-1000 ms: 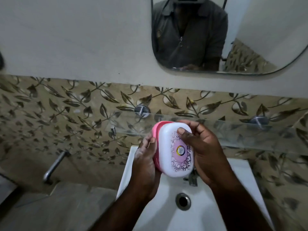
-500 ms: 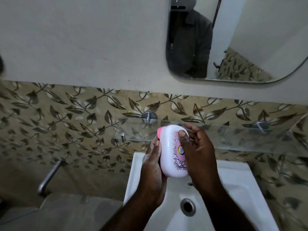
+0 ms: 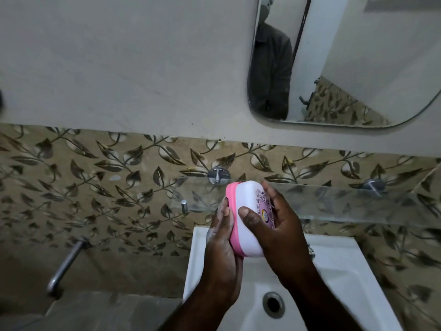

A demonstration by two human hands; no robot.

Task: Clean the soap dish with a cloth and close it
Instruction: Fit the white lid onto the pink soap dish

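Observation:
The soap dish (image 3: 247, 206) has a white lid with a purple floral print sitting on a pink base, and it is held on edge above the white sink (image 3: 338, 280). My left hand (image 3: 224, 249) grips the pink base from the left, with soapy residue on its fingers. My right hand (image 3: 276, 230) wraps the white lid from the right, thumb across its front. No cloth is in view.
A glass shelf (image 3: 334, 201) on chrome mounts runs along the leaf-patterned tiles just behind the dish. The sink drain (image 3: 273, 304) lies below my hands. A chrome wall tap (image 3: 64, 266) sticks out at the lower left. A mirror (image 3: 346, 60) hangs above.
The lid now sits flush on the pink base. My right thumb has slid lower down the lid's front. The view has shifted, with the mirror further right.

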